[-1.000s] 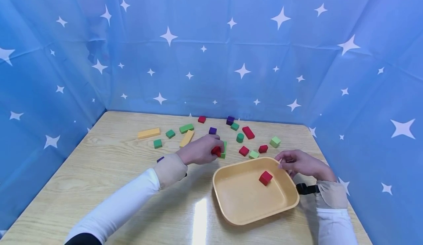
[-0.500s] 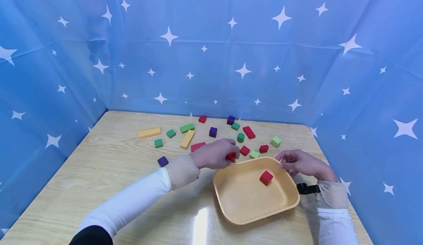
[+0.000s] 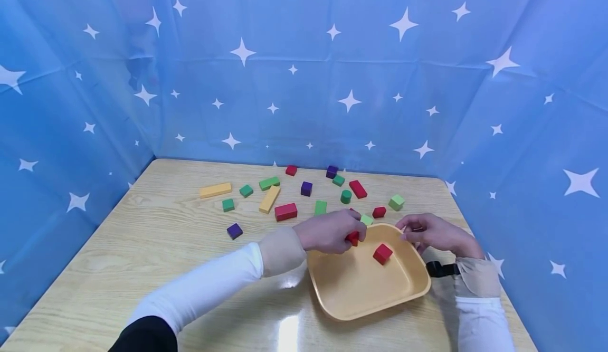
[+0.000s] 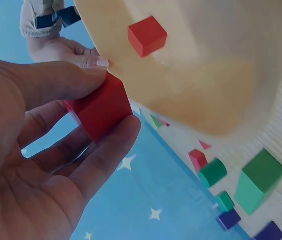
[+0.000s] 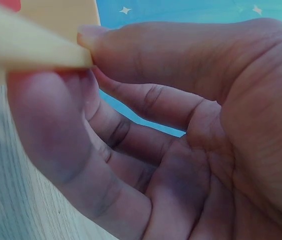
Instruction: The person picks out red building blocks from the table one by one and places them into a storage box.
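My left hand pinches a red block between thumb and fingers, over the far-left part of a shallow tan tray. Another red block lies inside the tray, toward its right side. At the tray's far right corner, my right hand grips the rim, thumb on one side and curled fingers on the other, as the right wrist view shows. A light green block lies just beyond the far rim. Behind the left hand, a red block there is mostly hidden.
Several blocks lie scattered beyond the tray, among them a long red block, a green cylinder, a purple block and a yellow bar. A blue star-patterned curtain encloses the table's back and sides.
My left hand has moved right with the red block, from among the loose blocks to over the tray. The long red and green blocks it covered now show. My right hand stays on the rim.
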Tool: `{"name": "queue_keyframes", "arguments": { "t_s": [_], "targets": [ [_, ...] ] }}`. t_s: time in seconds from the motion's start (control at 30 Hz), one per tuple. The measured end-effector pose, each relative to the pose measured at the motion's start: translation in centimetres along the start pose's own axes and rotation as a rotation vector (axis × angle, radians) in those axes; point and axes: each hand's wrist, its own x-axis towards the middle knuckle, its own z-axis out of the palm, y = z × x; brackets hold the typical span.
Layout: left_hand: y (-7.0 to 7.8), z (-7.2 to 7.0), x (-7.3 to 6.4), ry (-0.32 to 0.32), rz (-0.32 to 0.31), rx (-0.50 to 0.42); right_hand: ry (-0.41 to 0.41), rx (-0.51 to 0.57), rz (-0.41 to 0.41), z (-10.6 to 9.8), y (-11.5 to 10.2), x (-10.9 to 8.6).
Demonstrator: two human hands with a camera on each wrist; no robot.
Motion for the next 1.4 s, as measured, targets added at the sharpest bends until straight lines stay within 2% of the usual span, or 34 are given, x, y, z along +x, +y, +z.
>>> {"name": "queue_keyframes", "arguments": {
  "t_s": [0.33, 0.6, 0.8, 0.87, 1.1, 1.23, 1.4],
  "targets": [
    [1.7, 0.6, 1.6, -0.069, 0.032, 0.041, 0.004, -0.007, 0.021, 0.0, 0.0, 0.0],
    [3.2, 1.6, 3.5, -0.121, 0.127, 0.105, -0.003, -0.015, 0.013, -0.2, 0.0, 0.0],
    [4.1, 2.8, 4.7, -0.166, 0.252, 0.141, -0.013, -0.017, -0.024, -0.3, 0.1, -0.1],
    [4.5, 3.2, 5.1, -0.181, 0.276, 0.155, -0.015, -0.018, -0.028, -0.3, 0.1, -0.1],
    [5.8, 4.4, 6.4, -0.245, 0.256, 0.214, -0.012, -0.021, -0.018, -0.4, 0.1, 0.1],
    [6.0, 5.2, 7.2, -0.270, 0.250, 0.203, -0.019, -0.013, -0.019, -0.4, 0.1, 0.1],
    [6.4, 6.2, 8.1, -0.285, 0.271, 0.216, -0.018, -0.009, -0.031, -0.2, 0.2, 0.0]
  ]
}}
